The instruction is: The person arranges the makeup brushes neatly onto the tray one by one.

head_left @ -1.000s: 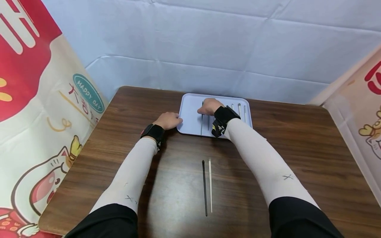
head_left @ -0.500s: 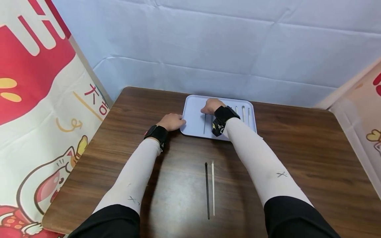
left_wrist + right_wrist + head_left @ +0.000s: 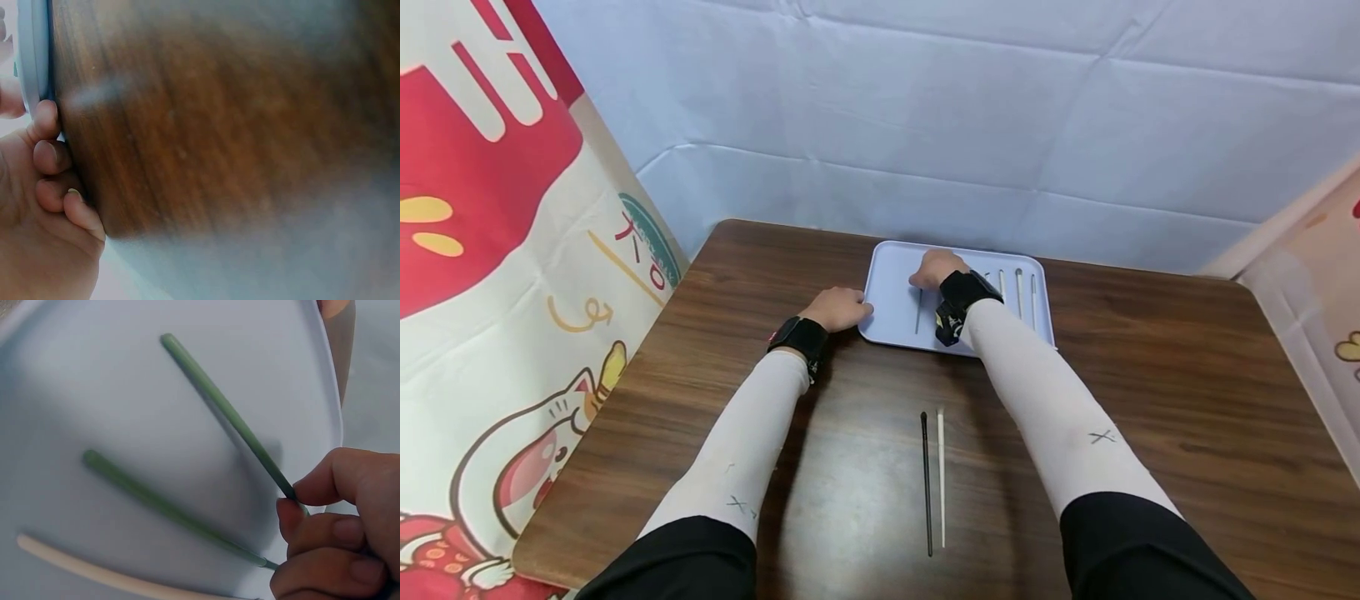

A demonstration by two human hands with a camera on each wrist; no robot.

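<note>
My right hand point(image 3: 937, 268) is over the pale lilac tray point(image 3: 886, 302), pinching a slim makeup brush point(image 3: 919, 312) between thumb and index finger. In the right wrist view that brush has a green handle point(image 3: 222, 403), slanted just above or against the tray floor; its head is hidden by the fingers. Beside it lies a second green brush point(image 3: 162, 503), then a cream brush point(image 3: 106, 575). My left hand point(image 3: 838, 309) grips the tray's left edge. In the left wrist view the rim point(image 3: 31, 56) sits between thumb and curled fingers point(image 3: 53, 156).
Several more brushes, one of them a pale brush point(image 3: 1019, 292), line the tray's right half. Nearer me on the wooden table point(image 3: 722, 350) lie a black brush point(image 3: 927, 483) and a white brush point(image 3: 942, 479), side by side. A light cloth wall point(image 3: 850, 108) stands behind.
The pinched brush's near end has drawn back from the tray's front rim, and its far end no longer shows past the fingers. The head view has shifted slightly; the left hand keeps its grip.
</note>
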